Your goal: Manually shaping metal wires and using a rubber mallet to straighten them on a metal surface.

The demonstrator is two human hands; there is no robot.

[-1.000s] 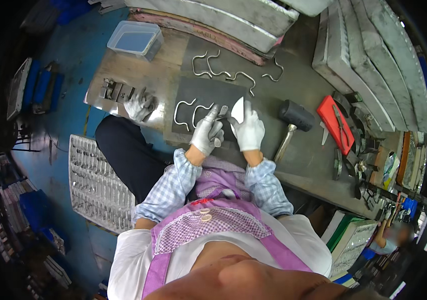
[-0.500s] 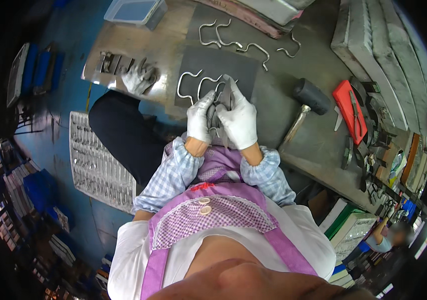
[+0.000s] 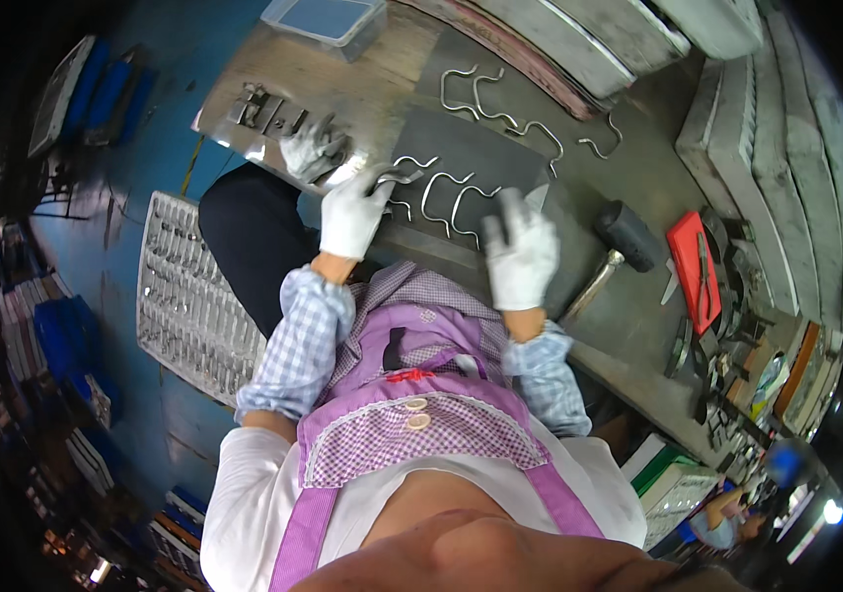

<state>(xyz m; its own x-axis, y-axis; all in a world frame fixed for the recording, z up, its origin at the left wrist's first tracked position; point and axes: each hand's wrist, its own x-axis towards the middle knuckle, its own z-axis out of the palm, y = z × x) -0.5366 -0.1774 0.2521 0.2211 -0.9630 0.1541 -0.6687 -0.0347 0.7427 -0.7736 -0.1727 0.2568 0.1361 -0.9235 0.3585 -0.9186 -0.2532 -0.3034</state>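
My gloved left hand is closed in a pinch at a bent metal rod at the left of the dark mat. Its fingertips cover part of that rod. Two more rods, a middle one and a right one, lie beside it. My gloved right hand is over the mat's right side, smeared by motion, its thumb and fingers apart. A pale flat blade shows just past its fingertips and seems to rest on the bench.
Further bent rods lie toward the back. A black-headed mallet and a red tray with tools are at right. A crumpled grey glove and a clear plastic box occupy the left. Padded grey stacks line the far right.
My hands have moved apart from in front of me: the left to the leftmost rod, the right toward the mat's right side. The view has shifted slightly.
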